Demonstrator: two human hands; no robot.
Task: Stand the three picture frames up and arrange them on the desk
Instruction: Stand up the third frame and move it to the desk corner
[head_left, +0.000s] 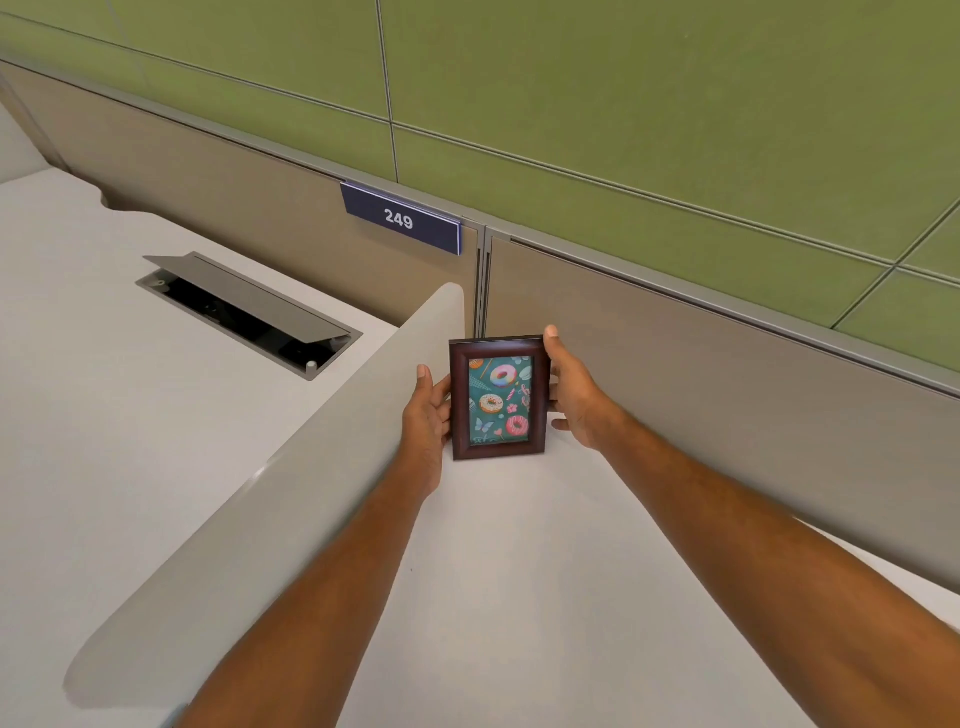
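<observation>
A small picture frame (498, 399) with a dark brown wooden border and a doughnut picture on teal stands upright on the white desk (519, 571), near the back corner. My left hand (427, 410) grips its left edge. My right hand (574, 400) holds its right edge, with a finger over the top right corner. Only this one frame is in view.
A frosted divider panel (291, 493) runs diagonally just left of my left arm. Beyond it, the neighbouring desk has an open cable hatch (249, 312). A beige partition wall (727, 364) stands right behind the frame, with a blue "249" sign (400, 219).
</observation>
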